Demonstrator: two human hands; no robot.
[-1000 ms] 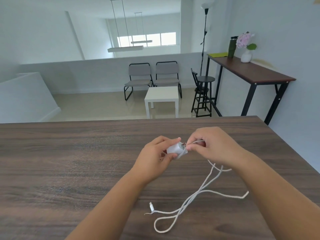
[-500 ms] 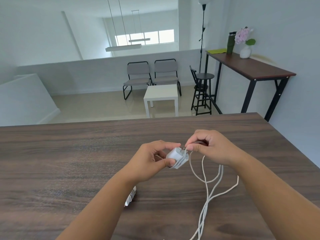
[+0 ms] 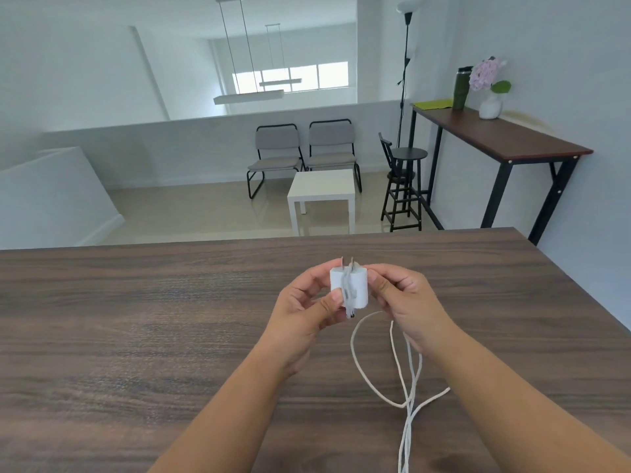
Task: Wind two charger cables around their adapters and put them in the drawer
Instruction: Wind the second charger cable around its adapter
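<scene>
A white charger adapter (image 3: 358, 288) is held upright above the dark wooden table (image 3: 136, 319), its two metal prongs pointing up. Several turns of white cable run down its front face. My left hand (image 3: 307, 312) grips the adapter's left side, thumb pressed on the wound cable. My right hand (image 3: 406, 302) pinches the adapter's right side, and the cable passes under it. The loose white cable (image 3: 406, 387) hangs down in loops onto the table and runs off the bottom edge of the view. No second charger and no drawer are in view.
The table's far edge (image 3: 307, 235) lies just beyond my hands and its right edge slants down at the right. Behind it stand two grey chairs (image 3: 304, 148), a small white table (image 3: 322, 189), a black stool (image 3: 404, 186) and a tall side table (image 3: 505, 138).
The adapter has turned from lying sideways to standing prongs up and risen a little. More cable is wrapped on it. The loose loops have drawn in towards my hands.
</scene>
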